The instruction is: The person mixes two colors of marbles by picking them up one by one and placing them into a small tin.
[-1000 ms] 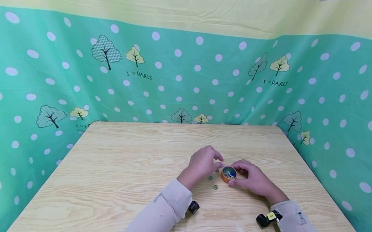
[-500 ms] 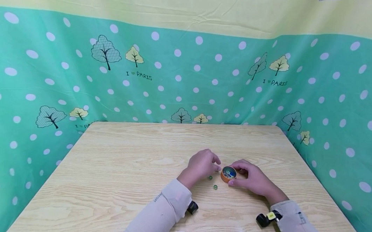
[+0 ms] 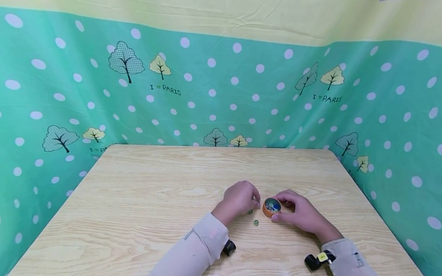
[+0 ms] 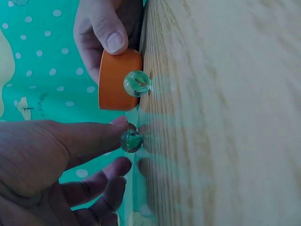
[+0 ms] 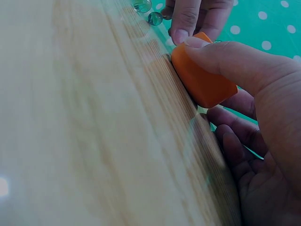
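My right hand (image 3: pixel 299 211) grips a small round orange container (image 3: pixel 266 211) between thumb and fingers. Inside it lie several glass marbles, one of them blue. Close to its left side, my left hand (image 3: pixel 239 198) has its thumb and index finger curled together at a small marble (image 4: pixel 132 126), mostly hidden by the fingertips. Two clear-green marbles lie on the table: one green marble (image 3: pixel 250 211) right beside the left hand, the other green marble (image 3: pixel 256 223) nearer the person. In the left wrist view, the orange container (image 4: pixel 113 84) stands behind one marble.
A light wood-grain table (image 3: pixel 146 205) carries everything. Green dotted curtain (image 3: pixel 207 104) hangs behind it and along both sides. Black wrist cameras sit at the left cuff (image 3: pixel 229 247) and the right cuff (image 3: pixel 313 261).
The left hand has drawn back slightly from the container and lowered, its thumb and index finger closing around the marble there. The right hand and container have stayed in place.
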{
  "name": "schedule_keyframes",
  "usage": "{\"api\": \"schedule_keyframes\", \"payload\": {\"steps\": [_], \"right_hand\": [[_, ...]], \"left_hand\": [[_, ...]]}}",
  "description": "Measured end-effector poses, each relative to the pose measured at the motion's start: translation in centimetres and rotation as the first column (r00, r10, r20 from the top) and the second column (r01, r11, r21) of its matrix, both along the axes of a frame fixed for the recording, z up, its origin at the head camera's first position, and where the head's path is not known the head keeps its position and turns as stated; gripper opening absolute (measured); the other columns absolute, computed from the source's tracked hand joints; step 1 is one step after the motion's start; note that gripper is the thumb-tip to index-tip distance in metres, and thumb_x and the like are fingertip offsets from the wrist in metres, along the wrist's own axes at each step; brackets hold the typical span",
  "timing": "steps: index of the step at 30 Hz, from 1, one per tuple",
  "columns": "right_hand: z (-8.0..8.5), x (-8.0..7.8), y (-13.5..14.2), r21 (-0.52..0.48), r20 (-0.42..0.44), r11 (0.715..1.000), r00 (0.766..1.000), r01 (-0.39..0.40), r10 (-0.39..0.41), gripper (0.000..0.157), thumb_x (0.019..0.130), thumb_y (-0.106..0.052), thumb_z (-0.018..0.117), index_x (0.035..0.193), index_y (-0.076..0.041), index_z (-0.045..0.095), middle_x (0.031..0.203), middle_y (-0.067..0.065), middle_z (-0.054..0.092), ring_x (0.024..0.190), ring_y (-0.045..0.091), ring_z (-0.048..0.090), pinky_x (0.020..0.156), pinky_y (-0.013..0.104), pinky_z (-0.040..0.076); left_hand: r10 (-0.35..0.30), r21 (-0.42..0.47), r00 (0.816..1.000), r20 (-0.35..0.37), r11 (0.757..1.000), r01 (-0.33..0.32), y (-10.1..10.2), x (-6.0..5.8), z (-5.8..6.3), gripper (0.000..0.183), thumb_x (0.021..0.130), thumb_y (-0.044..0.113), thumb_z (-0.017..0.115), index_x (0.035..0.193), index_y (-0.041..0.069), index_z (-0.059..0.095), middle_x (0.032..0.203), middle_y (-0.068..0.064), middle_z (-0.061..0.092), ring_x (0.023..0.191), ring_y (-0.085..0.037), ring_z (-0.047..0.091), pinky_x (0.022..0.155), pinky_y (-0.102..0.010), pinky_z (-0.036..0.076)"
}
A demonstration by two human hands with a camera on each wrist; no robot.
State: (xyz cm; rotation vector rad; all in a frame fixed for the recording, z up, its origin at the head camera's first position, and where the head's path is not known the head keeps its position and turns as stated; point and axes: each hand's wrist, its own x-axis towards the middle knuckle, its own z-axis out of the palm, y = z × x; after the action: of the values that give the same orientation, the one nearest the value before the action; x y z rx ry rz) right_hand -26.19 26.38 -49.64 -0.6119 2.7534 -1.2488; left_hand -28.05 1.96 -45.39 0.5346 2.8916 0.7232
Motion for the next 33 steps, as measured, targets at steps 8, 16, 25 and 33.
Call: {"api": "schedule_keyframes", "payload": {"steps": [8,16,25,33], "right_hand": [[0.05,0.05,-0.05,0.001,-0.011,1.000,1.000,0.007,-0.007,0.051,0.076,-0.052,0.089,0.120,-0.035,0.070,0.121,-0.015,0.065,0.108,0.012,0.059,0.095,0.029,0.047],[-0.12,-0.03,0.00,0.002,-0.018,1.000,1.000,0.007,-0.007,0.050,0.076,-0.053,0.089,0.119,-0.036,0.070,0.120,-0.015,0.065,0.108,0.012,0.059,0.095,0.030,0.047],[-0.32,-0.16,0.02,0.006,-0.014,1.000,1.000,0.017,-0.017,0.050,0.075,-0.054,0.089,0.119,-0.038,0.070,0.121,-0.015,0.065,0.108,0.013,0.059,0.096,0.031,0.047],[-0.30,-0.14,-0.12,0.027,-0.018,0.999,0.999,0.027,-0.026,0.051,0.075,-0.057,0.088,0.119,-0.038,0.070,0.120,-0.016,0.064,0.109,0.013,0.058,0.096,0.032,0.047]], "left_hand": [[-0.017,-0.026,1.000,0.002,1.000,0.017,-0.01,0.00,-0.04,0.011,0.087,0.030,0.085,0.097,0.027,0.083,0.097,0.011,0.074,0.085,-0.009,0.060,0.069,-0.029,0.049],[-0.013,-0.026,1.000,0.010,1.000,0.014,-0.02,0.02,-0.12,0.005,0.086,0.028,0.086,0.087,0.027,0.081,0.089,0.013,0.071,0.079,-0.008,0.058,0.067,-0.029,0.049],[-0.011,-0.026,1.000,0.013,1.000,0.011,-0.04,0.07,0.01,0.006,0.086,0.028,0.085,0.084,0.027,0.080,0.083,0.014,0.068,0.075,-0.008,0.057,0.064,-0.028,0.047],[0.003,0.011,1.000,0.009,1.000,-0.004,-0.19,0.18,0.66,0.005,0.087,0.028,0.084,0.088,0.024,0.081,0.083,0.012,0.067,0.073,-0.008,0.057,0.062,-0.027,0.046]]}}
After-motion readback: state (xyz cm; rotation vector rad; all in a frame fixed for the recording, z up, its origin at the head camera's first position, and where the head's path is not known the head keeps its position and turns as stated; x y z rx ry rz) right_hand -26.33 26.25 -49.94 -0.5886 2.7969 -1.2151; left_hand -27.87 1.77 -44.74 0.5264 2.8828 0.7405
